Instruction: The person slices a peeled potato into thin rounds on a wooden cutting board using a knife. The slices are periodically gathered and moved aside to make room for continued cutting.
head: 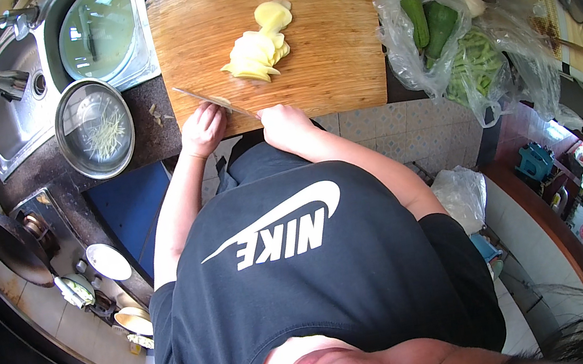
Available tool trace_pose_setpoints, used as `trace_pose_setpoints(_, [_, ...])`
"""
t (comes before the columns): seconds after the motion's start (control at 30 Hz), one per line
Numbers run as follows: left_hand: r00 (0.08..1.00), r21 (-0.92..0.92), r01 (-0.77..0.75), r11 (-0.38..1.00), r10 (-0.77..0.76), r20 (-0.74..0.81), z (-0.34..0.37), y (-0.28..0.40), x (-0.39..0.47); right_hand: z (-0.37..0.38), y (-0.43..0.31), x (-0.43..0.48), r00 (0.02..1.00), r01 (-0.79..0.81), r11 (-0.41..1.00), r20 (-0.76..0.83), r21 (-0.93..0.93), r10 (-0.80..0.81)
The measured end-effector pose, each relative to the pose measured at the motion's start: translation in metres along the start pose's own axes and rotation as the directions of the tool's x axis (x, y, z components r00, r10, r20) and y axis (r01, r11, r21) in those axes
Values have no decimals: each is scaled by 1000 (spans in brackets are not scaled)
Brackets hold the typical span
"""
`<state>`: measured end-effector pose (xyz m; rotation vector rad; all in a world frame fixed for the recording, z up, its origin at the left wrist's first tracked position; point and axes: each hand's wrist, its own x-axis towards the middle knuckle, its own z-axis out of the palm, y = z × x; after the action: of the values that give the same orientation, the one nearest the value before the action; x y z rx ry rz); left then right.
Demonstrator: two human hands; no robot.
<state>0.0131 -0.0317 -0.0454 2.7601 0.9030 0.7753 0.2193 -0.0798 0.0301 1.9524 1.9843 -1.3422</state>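
Observation:
My right hand point(285, 125) grips the handle of a kitchen knife point(196, 95), whose blade slants across the near left part of a wooden cutting board point(339, 52). Just below the blade, my left hand point(205, 128) has its fingers curled against a small pale piece point(222, 101), partly hidden by the fingers and the knife. Farther back on the board lies a fanned heap of thin, pale yellow slices point(253, 52), which look like potato. To the left, a steel bowl point(62, 133) holds thin pale shreds in liquid.
A basin of cloudy water point(95, 29) sits in the sink point(16, 127) at the upper left. Clear plastic bags point(399, 63) with green vegetables point(441, 21) lie right of the board. Small scraps point(159, 114) are on the dark counter. A wok point(14, 251) stands on the stove at left.

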Motion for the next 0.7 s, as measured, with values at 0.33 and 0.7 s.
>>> trace_pose_setpoints(0.33, [999, 1, 51, 999, -51, 13, -1, 2, -4, -5, -5, -8, 998, 60, 996, 1, -59, -60])
trace_pose_setpoints(0.7, [999, -11, 51, 999, -51, 11, -1, 2, -4, -6, -4, 1, 1000, 17, 999, 19, -34, -16])
